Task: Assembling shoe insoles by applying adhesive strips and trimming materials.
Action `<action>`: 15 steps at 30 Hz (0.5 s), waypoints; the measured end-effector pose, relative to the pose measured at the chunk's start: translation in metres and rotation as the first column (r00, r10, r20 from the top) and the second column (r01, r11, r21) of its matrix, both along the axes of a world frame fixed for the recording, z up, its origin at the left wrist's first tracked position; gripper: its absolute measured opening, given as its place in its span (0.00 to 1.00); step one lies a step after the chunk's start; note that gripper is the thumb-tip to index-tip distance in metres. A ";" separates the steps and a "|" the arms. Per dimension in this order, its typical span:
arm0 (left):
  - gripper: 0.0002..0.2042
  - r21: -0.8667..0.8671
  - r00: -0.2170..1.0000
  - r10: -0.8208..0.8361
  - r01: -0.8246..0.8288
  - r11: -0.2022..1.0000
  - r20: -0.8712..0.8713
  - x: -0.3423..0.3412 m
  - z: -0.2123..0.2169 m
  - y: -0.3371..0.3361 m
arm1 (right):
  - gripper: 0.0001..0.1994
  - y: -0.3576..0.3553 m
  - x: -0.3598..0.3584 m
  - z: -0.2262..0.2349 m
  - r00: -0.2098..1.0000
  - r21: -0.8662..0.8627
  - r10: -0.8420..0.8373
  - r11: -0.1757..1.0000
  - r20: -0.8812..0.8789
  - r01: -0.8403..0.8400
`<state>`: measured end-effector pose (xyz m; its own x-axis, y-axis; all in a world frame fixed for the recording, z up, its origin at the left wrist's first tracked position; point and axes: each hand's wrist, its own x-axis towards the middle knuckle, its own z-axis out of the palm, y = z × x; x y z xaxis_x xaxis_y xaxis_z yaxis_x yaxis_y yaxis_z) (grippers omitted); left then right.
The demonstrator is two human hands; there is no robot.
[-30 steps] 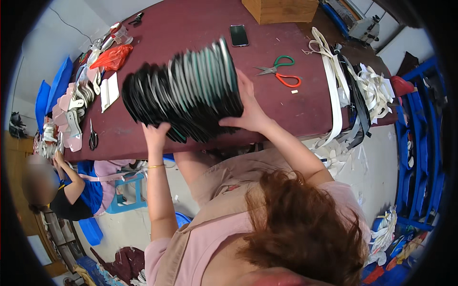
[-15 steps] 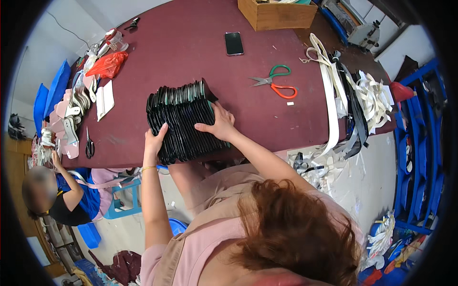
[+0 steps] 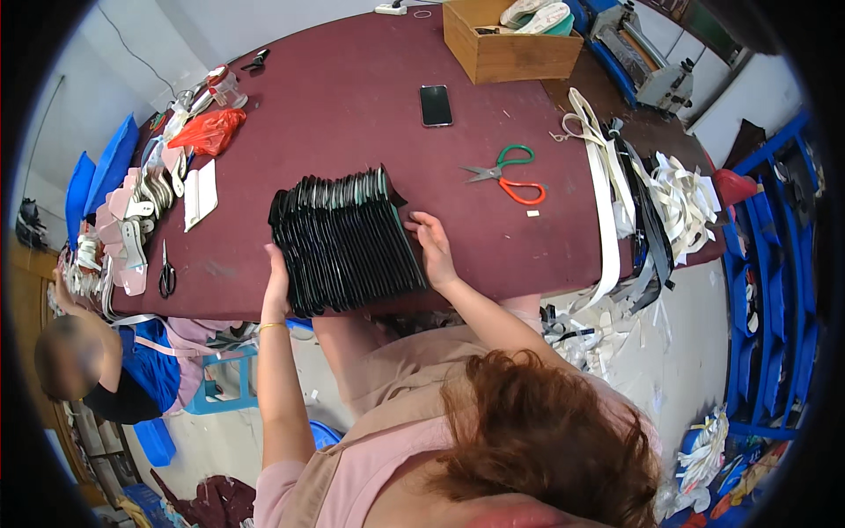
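Note:
A thick row of flat black pieces stands on edge on the dark red table, near its front edge. My left hand presses flat against the row's left end. My right hand presses against its right end, fingers spread. Both hands squeeze the row between them.
Green and orange scissors and a black phone lie beyond the row. A wooden box sits at the back. White and black straps hang off the right edge. Pink and white parts and black scissors crowd the left, where another person sits.
The row of black pieces, held up and fanned a second ago, has come down onto the table and been squared into a tight row between my hands.

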<state>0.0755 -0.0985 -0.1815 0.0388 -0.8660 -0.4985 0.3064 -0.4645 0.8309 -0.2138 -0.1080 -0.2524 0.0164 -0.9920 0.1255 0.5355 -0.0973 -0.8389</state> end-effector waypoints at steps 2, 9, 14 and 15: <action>0.49 -0.023 0.998 -0.031 0.032 0.999 0.047 0.027 -0.014 -0.005 | 0.18 -0.004 -0.007 -0.004 0.996 0.015 -0.070 0.998 0.059 0.069; 0.43 0.189 0.998 -0.067 0.067 0.980 -0.006 0.003 0.012 -0.008 | 0.11 -0.048 -0.055 0.022 0.991 0.227 0.093 0.971 -0.098 -0.069; 0.32 0.027 0.711 0.026 -0.064 0.998 0.703 0.007 -0.029 -0.003 | 0.06 -0.197 -0.132 0.071 0.899 -0.076 -0.172 0.985 -0.403 0.154; 0.30 -0.016 0.763 0.048 -0.050 0.999 0.644 -0.002 -0.020 -0.006 | 0.06 -0.227 -0.145 0.092 0.889 -0.110 -0.244 0.970 -0.387 0.219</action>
<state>0.0739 -0.1047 -0.2016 0.3939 -0.8530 -0.3423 -0.2784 -0.4656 0.8401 -0.3586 -0.3347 -0.1606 -0.1519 -0.9641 0.2178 0.1179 -0.2365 -0.9645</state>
